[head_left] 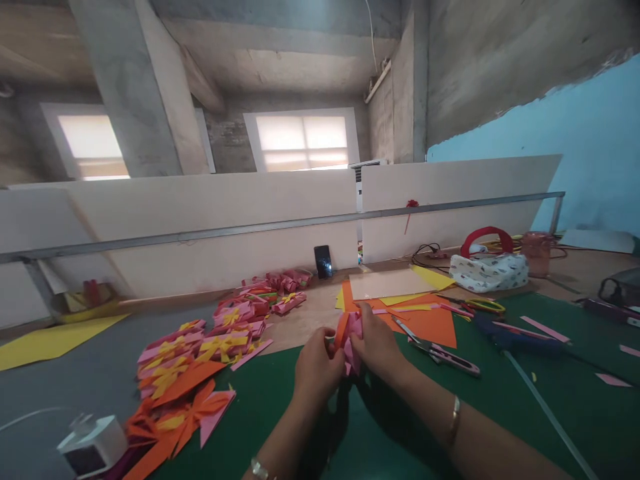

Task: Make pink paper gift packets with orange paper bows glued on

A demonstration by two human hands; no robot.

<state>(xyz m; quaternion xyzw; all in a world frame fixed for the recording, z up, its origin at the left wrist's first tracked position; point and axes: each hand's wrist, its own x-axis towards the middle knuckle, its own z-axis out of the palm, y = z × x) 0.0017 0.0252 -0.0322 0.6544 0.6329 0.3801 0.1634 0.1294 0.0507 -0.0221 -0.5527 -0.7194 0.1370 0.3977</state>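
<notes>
Between both hands, above the green mat (280, 413), is a folded pink and orange paper piece (353, 333). My left hand (320, 363) pinches its left side, by the orange strip. The other side is gripped by my right hand (377, 340), whose fingers partly cover the pink paper. Just right of that hand lies a pair of scissors (440, 353) with pale pink handles, its blades over orange paper sheets (440, 327). Folded paper flowers (225, 343) in pink, yellow and orange are heaped to the left.
A phone (323, 261) leans on the white board behind. Yellow-handled scissors (485, 306), a blue glue gun (520, 337) and paper strips lie to the right. A patterned bag (489, 271) stands farther back. A white charger (93, 443) sits at front left.
</notes>
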